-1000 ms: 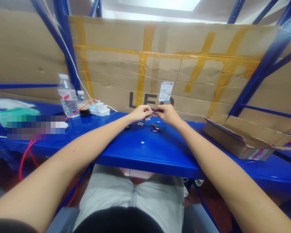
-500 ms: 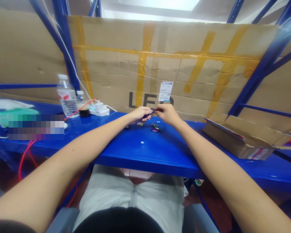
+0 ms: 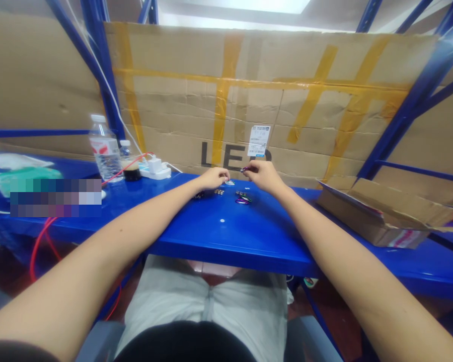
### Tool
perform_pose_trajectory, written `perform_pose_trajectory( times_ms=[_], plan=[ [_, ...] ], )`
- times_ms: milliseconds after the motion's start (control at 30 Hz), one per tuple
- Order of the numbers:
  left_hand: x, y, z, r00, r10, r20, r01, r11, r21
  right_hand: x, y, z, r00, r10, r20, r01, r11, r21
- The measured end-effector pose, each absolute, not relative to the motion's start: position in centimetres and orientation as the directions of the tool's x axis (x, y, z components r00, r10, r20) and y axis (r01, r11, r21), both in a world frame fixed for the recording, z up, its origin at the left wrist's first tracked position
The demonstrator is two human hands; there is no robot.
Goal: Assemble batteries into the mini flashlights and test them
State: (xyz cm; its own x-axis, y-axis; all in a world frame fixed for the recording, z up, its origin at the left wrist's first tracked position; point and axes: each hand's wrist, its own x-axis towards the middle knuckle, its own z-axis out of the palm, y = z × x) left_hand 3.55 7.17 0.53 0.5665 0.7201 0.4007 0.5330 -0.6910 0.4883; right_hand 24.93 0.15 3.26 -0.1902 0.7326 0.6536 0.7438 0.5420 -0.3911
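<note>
Sm. purple pc. (image 3: 244,170) is pinched by R hand (image 3: 263,175) at its 9 o'clock; L hand (image 3: 212,178) curled, hold can't be told; loose purple pc. (image 3: 242,201) seen on tbl. (image 3: 226,239) at R hand's 7 o'clock.

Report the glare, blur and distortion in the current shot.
All in the head view: washed-out ceiling light; haze over the blue frame, upper right; wide-angle stretching of the right forearm; small piece in the right hand too soft to identify; pixelated patch at left.
</note>
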Motion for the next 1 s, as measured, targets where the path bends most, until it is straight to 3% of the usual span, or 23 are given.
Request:
perform_pose_trajectory(
  times_ms=[100, 200, 400, 633, 867, 1000],
  plan=[
    [3.3, 7.9, 0.0, 0.657, 0.663, 0.358, 0.626, -0.745, 0.232, 24.9, 0.2, 3.2, -0.207, 0.734, 0.647, 0.742, 0.549, -0.385],
    [3.4, 8.5, -0.2, 0.761, 0.577, 0.297, 0.604, -0.797, 0.002, 24.9, 0.4, 3.1, -0.212, 0.734, 0.645, 0.740, 0.552, -0.385],
    [3.7, 9.3, -0.2, 0.828, 0.499, 0.254, 0.551, -0.809, -0.204, 25.0, 0.5, 3.0, -0.225, 0.733, 0.642, 0.735, 0.560, -0.381],
    [3.2, 9.1, 0.1, 0.816, 0.515, 0.261, 0.566, -0.804, -0.182, 25.0, 0.6, 3.0, -0.220, 0.743, 0.632, 0.740, 0.549, -0.388],
    [2.5, 9.3, 0.4, 0.780, 0.555, 0.287, 0.579, -0.815, 0.003, 25.1, 0.7, 3.0, -0.225, 0.734, 0.641, 0.733, 0.561, -0.385],
    [2.0, 9.4, 0.7, 0.764, 0.593, 0.255, 0.607, -0.794, 0.028, 25.2, 0.8, 2.9, -0.227, 0.736, 0.637, 0.726, 0.564, -0.392]
  ],
)
